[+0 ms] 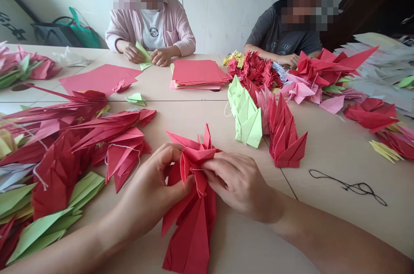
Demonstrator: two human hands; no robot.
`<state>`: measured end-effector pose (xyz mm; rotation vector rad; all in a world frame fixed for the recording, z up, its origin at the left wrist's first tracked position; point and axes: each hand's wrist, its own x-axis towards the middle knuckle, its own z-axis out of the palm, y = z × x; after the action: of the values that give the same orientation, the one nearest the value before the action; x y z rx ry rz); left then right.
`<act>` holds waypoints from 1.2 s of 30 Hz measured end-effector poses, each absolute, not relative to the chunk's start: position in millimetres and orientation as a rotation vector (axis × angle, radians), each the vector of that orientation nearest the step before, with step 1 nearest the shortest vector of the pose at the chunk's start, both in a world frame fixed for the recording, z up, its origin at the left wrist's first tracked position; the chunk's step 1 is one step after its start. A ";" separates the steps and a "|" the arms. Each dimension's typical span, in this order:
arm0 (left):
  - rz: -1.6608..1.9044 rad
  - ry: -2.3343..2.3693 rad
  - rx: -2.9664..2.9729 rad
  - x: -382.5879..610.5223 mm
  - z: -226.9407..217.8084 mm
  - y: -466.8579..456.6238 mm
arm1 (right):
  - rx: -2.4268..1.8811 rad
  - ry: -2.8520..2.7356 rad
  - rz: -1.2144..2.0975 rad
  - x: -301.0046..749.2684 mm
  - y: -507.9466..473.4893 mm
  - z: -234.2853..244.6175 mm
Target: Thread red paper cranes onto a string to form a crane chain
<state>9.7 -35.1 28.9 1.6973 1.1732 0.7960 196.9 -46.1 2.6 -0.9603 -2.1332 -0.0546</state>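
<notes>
Both my hands grip a stack of red folded paper cranes at the table's near edge. My left hand pinches the stack's left side, fingers curled round the upper folds. My right hand is closed on the right side, its fingertips pressed into the folds beside a thin white thread. The stack's long tails lie toward me on the table.
Piles of red and green cranes fill the left. Rows of green cranes and red cranes stand ahead. A black thread lies at right. A red paper stack sits farther back. Two people fold paper across the table.
</notes>
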 end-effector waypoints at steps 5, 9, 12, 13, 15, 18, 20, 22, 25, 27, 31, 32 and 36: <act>0.782 1.106 1.549 5.2 29.9 -34.8 | -0.938 -2.105 -0.091 195.4 -47.6 5.4; 0.817 1.117 1.555 4.7 25.3 -34.0 | -0.937 -2.141 -0.043 194.9 -49.8 5.5; 0.804 1.153 1.574 5.5 22.3 -33.3 | -0.940 -2.134 -0.050 195.5 -49.6 4.7; 0.800 1.170 1.589 5.7 21.8 -33.2 | -0.944 -2.132 -0.059 195.7 -49.3 4.8; 0.803 1.193 1.620 6.0 21.2 -33.3 | -0.948 -2.139 -0.078 195.9 -48.6 5.6; 0.823 1.221 1.658 6.5 20.9 -34.1 | -0.943 -2.158 -0.115 195.4 -48.3 7.8; 0.836 1.233 1.668 7.2 21.8 -34.6 | -0.940 -2.165 -0.147 194.7 -48.7 8.6; 0.845 1.228 1.667 8.2 24.3 -34.9 | -0.945 -2.156 -0.159 194.1 -49.0 8.6; 0.845 1.201 1.689 8.8 29.7 -34.5 | -0.944 -2.125 -0.083 194.7 -48.8 7.7; 0.836 1.158 1.702 8.1 32.2 -34.4 | -0.942 -2.093 -0.003 195.8 -48.1 7.3; 0.805 1.086 1.732 6.0 29.2 -35.7 | -0.937 -2.051 0.066 196.2 -47.8 7.1; 0.807 1.094 1.760 6.0 27.2 -36.3 | -0.933 -2.051 0.058 195.6 -48.3 7.0; 0.833 1.160 1.833 7.3 19.9 -38.3 | -0.932 -2.057 -0.001 192.3 -51.0 7.1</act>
<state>7.3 -38.3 19.9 1.8325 1.1602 0.8327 192.3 -51.0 7.1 -0.9325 -2.0571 -0.0010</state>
